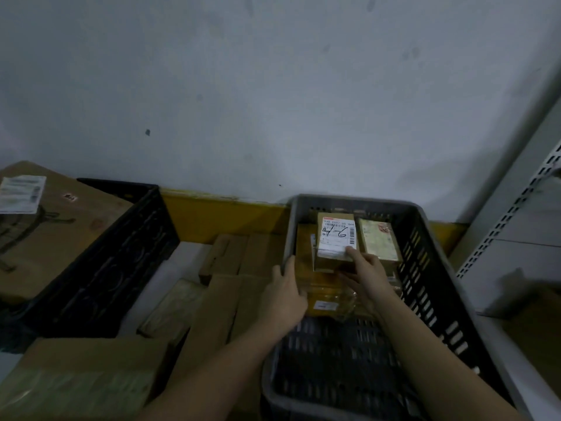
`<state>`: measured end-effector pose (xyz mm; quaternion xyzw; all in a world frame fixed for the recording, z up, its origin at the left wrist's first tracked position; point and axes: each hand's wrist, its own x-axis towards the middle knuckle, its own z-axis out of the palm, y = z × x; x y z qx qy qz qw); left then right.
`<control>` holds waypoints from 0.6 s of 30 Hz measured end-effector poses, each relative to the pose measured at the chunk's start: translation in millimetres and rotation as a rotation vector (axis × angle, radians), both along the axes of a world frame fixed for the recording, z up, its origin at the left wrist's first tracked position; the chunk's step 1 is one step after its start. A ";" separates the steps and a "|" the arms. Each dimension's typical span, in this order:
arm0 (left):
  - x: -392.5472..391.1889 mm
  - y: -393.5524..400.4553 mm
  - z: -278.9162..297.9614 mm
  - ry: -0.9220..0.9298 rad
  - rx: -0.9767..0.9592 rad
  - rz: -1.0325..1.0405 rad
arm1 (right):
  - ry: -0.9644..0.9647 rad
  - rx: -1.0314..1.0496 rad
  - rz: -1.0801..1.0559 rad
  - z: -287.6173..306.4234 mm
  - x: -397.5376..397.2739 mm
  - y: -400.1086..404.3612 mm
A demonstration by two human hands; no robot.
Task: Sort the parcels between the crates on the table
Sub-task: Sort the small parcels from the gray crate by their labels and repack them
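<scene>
A grey slotted crate (pixel 431 256) held stacked parcels at its far end. The right hand (pixel 368 276) gripped a small labelled box (pixel 335 235) marked "4-6". The left hand (pixel 285 294) curled over the crate's left rim. Lifting it one-handed could topple the neighbouring parcel (pixel 379 240) or let the box slip.
</scene>
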<state>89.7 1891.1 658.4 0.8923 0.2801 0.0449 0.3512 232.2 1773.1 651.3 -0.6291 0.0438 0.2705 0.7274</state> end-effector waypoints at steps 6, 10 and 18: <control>1.3 4.0 -1.0 -0.047 -0.017 0.016 | -0.064 -0.054 0.063 -14.1 21.2 38.3; 5.3 4.8 -4.8 -0.011 0.028 0.021 | -0.140 -0.192 0.049 -25.6 34.8 66.2; 4.8 4.5 -10.2 -0.042 -0.031 0.032 | -0.202 -0.328 0.057 -37.2 68.6 86.3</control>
